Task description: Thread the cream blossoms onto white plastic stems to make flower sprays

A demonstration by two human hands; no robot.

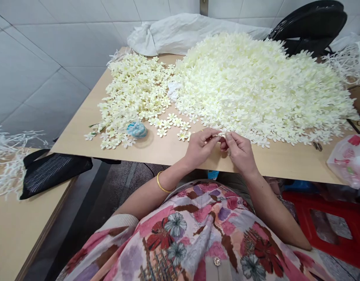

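My left hand [200,147] and my right hand [241,151] meet over the front edge of the table, fingers pinched together. Between their fingertips is a small white artificial flower [222,135], mostly covered by the fingers. Just beyond my hands rises a large heap of pale yellow-white artificial flowers [256,86]. Left of it spreads a smaller pile of similar flowers [133,86], with several single blossoms [167,124] lying flat nearer to me. A blue and white lump [137,129], its kind unclear, sits at that pile's front.
A white plastic sack [180,33] lies along the tiled wall. At the back right stands a black round object [311,23]. A plastic bag [350,162] rests at the right edge, above a red stool [329,218]. White strands [7,160] and a black mesh bag [57,169] lie left.
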